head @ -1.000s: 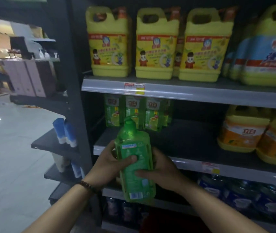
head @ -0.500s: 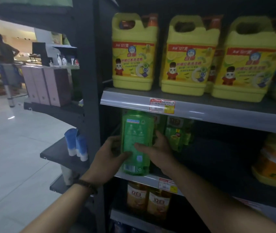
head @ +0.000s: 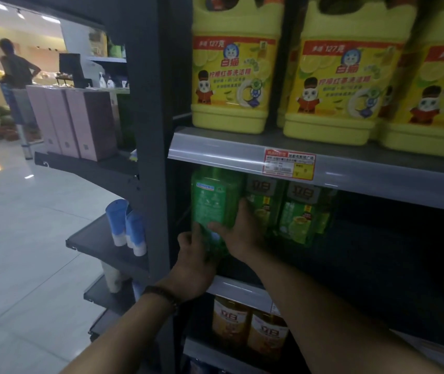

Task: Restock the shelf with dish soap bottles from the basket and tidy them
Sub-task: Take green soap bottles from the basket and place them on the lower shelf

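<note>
Green bottle (head: 214,201) in left hand (head: 194,263), right hand (head: 238,233), beside 立白 bottles (head: 296,211).

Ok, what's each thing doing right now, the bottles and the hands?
green bottle: upright, held by both hands, at the left end of the shelf
left hand: grips the bottle's lower part
right hand: holds the bottle's right side
other green bottles: standing on the shelf, front labels out
yellow jugs: standing on the upper shelf
</note>
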The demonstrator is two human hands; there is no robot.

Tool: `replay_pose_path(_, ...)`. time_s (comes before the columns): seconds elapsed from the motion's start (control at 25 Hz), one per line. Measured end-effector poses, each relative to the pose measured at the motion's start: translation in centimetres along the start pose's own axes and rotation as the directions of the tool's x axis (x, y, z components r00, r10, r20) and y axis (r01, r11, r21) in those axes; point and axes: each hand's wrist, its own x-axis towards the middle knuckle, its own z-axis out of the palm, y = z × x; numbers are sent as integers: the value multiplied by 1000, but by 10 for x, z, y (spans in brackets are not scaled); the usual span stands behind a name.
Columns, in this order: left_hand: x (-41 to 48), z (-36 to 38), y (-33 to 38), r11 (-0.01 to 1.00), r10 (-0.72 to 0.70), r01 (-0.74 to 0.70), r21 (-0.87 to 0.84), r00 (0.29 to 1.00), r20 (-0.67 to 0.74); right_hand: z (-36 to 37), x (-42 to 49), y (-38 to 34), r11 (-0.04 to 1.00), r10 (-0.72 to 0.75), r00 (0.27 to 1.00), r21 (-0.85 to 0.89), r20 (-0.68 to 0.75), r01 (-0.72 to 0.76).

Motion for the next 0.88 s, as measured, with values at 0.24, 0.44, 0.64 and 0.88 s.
replay_pose_path(0.24, -2, -12, 3, 999, -15, 14, 36, 1000, 25, 5, 7, 1, 991, 62, 997, -118, 35, -57)
replay_pose_path(0.44, -30, -16, 7, 968, 111, -118, 219, 993, 43, -20, -27, 0, 974, 79, 991, -219, 106, -55)
replay_pose_path(0.64, -87, 3, 34, 925, 290, -310, 220, 949, 121, -77, -102, 12, 975, 43, 987, -224, 153, -8)
replay_pose_path(0.88, -157, 77, 45, 897, 307, -408, 167, 850, 429, -154, -207, 75, 955, 88, 970, -295, 225, -19)
